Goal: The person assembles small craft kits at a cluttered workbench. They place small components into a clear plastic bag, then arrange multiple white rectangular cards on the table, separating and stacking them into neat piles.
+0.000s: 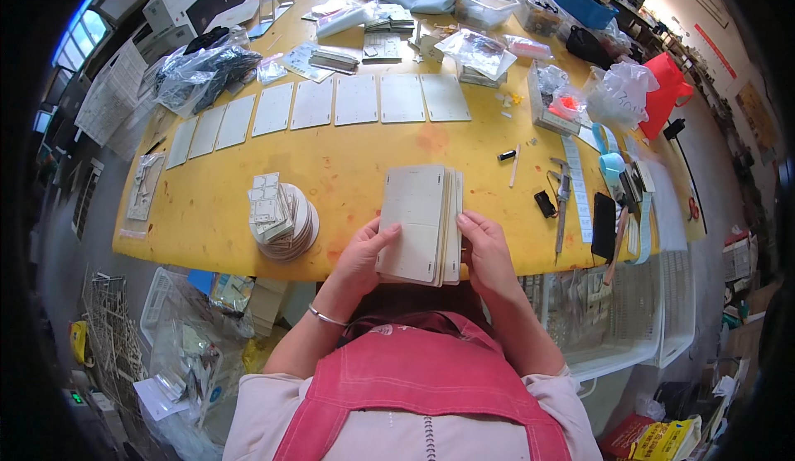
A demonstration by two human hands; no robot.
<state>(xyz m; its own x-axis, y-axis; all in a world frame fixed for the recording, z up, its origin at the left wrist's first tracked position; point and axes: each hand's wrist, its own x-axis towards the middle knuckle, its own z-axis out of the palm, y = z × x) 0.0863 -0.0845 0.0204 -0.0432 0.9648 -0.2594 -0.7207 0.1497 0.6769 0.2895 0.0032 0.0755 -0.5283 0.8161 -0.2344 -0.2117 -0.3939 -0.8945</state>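
A stack of thin cream-coloured panels [411, 217] is held upright-tilted at the table's near edge, between both my hands. My left hand [362, 254] is closed on its left side, thumb lying on the front panel. My right hand [487, 246] grips the right side, where several panel edges fan out slightly. Fingers behind the stack are hidden. Beyond it, several similar flat panels [356, 99] lie in a curved row across the table. To the left stands a pile of round discs [300, 233] with small cut rectangular pieces [267, 200] on top.
The yellow table [348, 151] carries a caliper [563, 200], a black phone [604, 223] and blue tape [611, 163] at right. Plastic bags [203, 72], boxes [484, 6] and a red bag [665, 93] crowd the far side. White plastic baskets [613, 320] stand below the right edge.
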